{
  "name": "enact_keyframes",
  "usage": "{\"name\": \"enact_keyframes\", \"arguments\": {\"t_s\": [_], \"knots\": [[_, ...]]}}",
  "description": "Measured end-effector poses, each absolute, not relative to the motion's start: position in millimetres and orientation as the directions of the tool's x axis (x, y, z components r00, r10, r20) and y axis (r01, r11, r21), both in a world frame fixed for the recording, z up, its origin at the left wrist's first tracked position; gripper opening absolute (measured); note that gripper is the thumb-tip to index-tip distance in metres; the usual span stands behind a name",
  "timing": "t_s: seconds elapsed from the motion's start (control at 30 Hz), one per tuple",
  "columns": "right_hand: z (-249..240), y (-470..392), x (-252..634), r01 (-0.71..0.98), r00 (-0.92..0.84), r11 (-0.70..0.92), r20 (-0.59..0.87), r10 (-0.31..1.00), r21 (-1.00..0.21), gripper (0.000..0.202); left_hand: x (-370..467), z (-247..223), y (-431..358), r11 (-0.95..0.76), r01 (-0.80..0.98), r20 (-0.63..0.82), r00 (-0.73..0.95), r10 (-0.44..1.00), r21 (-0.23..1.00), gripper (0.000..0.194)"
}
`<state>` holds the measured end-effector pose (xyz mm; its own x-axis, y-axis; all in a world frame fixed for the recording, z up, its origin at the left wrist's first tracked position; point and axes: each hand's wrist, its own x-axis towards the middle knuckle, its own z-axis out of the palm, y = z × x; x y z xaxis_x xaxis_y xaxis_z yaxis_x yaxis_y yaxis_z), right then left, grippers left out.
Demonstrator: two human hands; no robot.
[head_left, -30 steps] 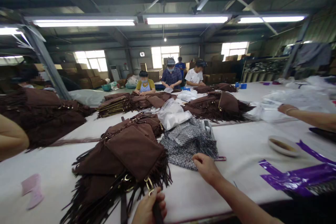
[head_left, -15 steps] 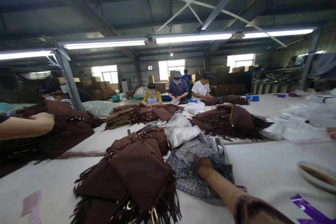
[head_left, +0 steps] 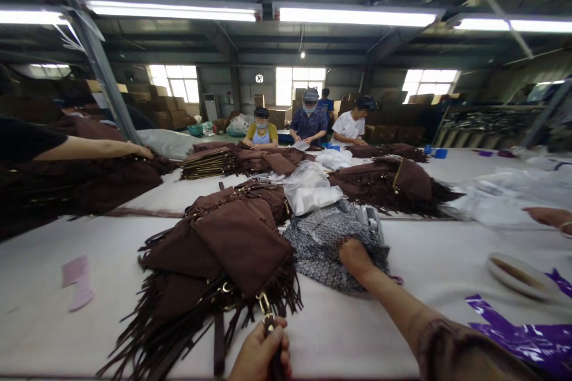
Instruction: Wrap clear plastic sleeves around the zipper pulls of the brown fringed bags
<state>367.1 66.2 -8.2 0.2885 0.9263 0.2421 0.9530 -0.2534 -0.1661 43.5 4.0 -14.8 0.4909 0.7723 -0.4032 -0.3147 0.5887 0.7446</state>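
Here, white table [head_left: 429, 253] under tube lights [head_left: 357, 16], left hand [head_left: 258, 352] round dark strap [head_left: 277, 364], right hand [head_left: 356, 257] at grey cloth [head_left: 315, 244], grip unclear

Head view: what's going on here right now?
The person's left hand grips a dark-brown strap just below its gold metal clasp, beside a pile of brown fringed fabric bags. The right hand is at a black-and-white speckled cloth, fingertips hidden. A translucent white plastic bag lies against that cloth. Co-workers are across the white table.
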Motion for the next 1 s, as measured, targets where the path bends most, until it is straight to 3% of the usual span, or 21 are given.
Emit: {"name": "enact_keyframes", "arguments": {"t_s": [0.27,0.57,0.83,1.0], "knots": [[3,44,368,0.868,0.437,-0.337,0.238,0.868,-0.364,0.032,44,-10,-5,0.569,-0.317,-0.39,0.478,0.787,0.758,0.042],[-5,25,359,0.675,0.447,-0.293,0.061,0.892,-0.677,0.031,41,-7,-9,0.559,-0.309,-0.372,0.495,0.785,0.769,0.038],[3,-6,350,0.512,0.577,-0.224,0.139,0.805,-0.829,0.026,42,-7,-8,0.555,-0.292,-0.377,0.491,0.786,0.779,0.039],[15,-21,330,0.448,0.533,-0.119,0.158,0.831,-0.886,0.034,42,-6,-5,0.536,-0.323,-0.358,0.472,0.806,0.781,0.038]]}}
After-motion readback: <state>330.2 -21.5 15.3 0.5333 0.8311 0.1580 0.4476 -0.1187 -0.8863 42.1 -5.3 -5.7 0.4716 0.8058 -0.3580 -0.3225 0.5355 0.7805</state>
